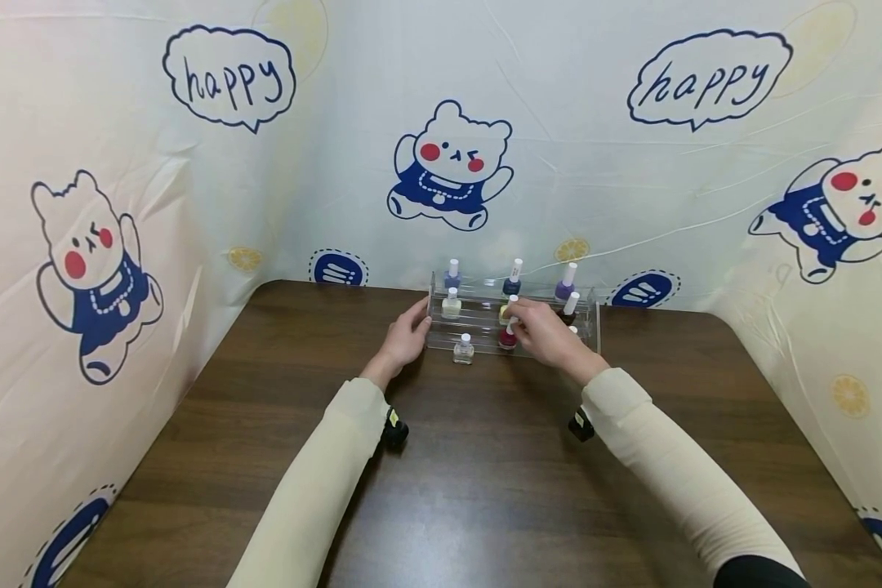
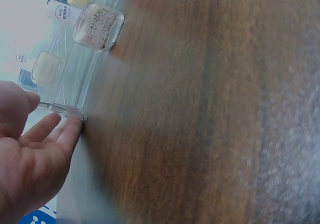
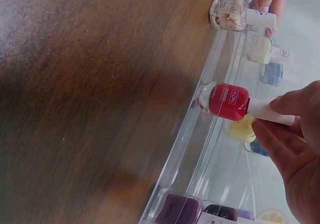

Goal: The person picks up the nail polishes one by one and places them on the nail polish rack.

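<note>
A clear stepped display rack [image 1: 478, 325] stands at the back of the table with nail polish bottles on its tiers. My left hand [image 1: 404, 336] holds the rack's left end panel, thumb and fingers on either side of it. With thumb and fingertips, my right hand [image 1: 547, 335] pinches the white cap of a red nail polish bottle [image 3: 229, 101] at the middle of the lowest tier. A glittery clear nail polish bottle [image 2: 99, 28] sits at the front left of the rack. Behind the red one is a yellow bottle [image 3: 241, 129], partly hidden.
Pale yellow [image 1: 452, 305], light blue [image 1: 452, 276], dark blue [image 1: 511, 282] and violet [image 1: 564, 286] bottles stand on the upper tiers. At the right end are a dark bottle [image 1: 567, 312] and a dark purple bottle [image 3: 177, 209]. A printed cloth [image 1: 588, 196] hangs behind the wooden table [image 1: 485, 474].
</note>
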`<state>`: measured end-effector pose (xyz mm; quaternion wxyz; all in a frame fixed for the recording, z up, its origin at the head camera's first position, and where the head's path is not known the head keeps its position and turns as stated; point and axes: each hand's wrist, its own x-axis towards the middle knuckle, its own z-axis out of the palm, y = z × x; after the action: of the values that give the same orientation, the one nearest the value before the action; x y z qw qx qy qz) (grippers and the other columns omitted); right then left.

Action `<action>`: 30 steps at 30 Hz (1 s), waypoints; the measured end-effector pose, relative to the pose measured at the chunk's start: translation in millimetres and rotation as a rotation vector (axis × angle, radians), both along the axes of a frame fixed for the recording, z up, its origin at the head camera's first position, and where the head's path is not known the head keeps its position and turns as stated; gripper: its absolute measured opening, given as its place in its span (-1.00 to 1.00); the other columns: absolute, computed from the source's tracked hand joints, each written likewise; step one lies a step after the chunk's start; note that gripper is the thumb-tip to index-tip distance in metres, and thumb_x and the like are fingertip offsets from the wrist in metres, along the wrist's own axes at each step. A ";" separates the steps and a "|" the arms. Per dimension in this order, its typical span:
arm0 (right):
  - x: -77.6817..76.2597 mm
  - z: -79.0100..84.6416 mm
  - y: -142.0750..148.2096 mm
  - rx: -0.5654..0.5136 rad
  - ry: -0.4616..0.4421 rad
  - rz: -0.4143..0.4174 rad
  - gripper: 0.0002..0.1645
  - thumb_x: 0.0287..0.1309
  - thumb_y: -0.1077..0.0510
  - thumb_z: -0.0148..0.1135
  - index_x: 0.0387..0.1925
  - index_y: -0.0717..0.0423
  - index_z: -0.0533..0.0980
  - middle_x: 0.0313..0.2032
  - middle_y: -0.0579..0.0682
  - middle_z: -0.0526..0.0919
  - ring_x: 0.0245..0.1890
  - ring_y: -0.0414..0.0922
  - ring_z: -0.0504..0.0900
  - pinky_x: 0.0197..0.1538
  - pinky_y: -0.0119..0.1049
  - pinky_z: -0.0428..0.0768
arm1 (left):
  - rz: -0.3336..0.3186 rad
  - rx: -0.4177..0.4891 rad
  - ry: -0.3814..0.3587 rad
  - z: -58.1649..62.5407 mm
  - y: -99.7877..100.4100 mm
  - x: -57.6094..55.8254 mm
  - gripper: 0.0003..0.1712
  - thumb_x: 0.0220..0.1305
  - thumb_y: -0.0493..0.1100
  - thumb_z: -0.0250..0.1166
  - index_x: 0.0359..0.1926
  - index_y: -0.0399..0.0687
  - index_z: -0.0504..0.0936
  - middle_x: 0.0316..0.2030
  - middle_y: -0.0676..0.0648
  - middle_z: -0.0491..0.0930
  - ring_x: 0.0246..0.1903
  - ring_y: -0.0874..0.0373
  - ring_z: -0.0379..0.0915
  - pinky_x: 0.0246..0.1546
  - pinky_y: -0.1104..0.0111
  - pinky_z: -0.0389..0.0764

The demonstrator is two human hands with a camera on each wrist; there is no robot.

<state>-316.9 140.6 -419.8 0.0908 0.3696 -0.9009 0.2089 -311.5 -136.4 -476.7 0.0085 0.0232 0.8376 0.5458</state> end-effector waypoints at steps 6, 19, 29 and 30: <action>0.6 0.2 1.8 -0.009 -0.019 0.001 -0.67 0.22 0.48 0.20 0.03 0.37 0.62 -0.04 0.24 0.69 -0.09 0.10 0.71 -0.02 -0.08 0.72 | 0.001 0.000 -0.005 1.0 0.1 0.0 -0.39 0.63 -0.15 0.01 0.60 0.21 0.19 0.43 -0.17 0.40 0.44 -0.12 0.24 0.46 0.00 0.23; 3.7 7.4 9.1 -0.029 -0.035 -0.023 -0.62 0.28 0.39 0.29 0.12 0.39 0.56 0.02 0.28 0.67 -0.08 0.12 0.73 -0.01 -0.04 0.72 | 0.009 0.009 -0.019 1.6 1.6 0.6 -0.38 0.63 -0.15 0.00 0.60 0.25 0.18 0.44 -0.14 0.38 0.46 -0.12 0.20 0.49 0.00 0.17; 6.8 9.0 20.4 -0.024 -0.074 -0.068 -0.56 0.29 0.33 0.33 0.17 0.36 0.54 0.09 0.29 0.64 -0.02 0.14 0.71 0.06 0.03 0.69 | 0.015 0.008 -0.015 1.5 1.6 1.8 -0.38 0.63 -0.16 0.00 0.60 0.21 0.18 0.45 -0.16 0.37 0.48 -0.13 0.16 0.49 -0.02 0.15; 7.1 9.1 21.5 -0.022 -0.079 -0.070 -0.56 0.29 0.33 0.33 0.17 0.37 0.54 0.09 0.30 0.64 -0.02 0.15 0.71 0.06 0.03 0.69 | 0.015 0.006 -0.013 1.4 1.4 1.8 -0.39 0.63 -0.16 0.00 0.60 0.21 0.18 0.45 -0.16 0.37 0.48 -0.13 0.16 0.50 -0.02 0.14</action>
<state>-309.7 162.1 -410.6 0.0666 0.3282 -0.9138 0.2298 -309.7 -135.0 -475.2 0.0098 0.0133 0.8359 0.5486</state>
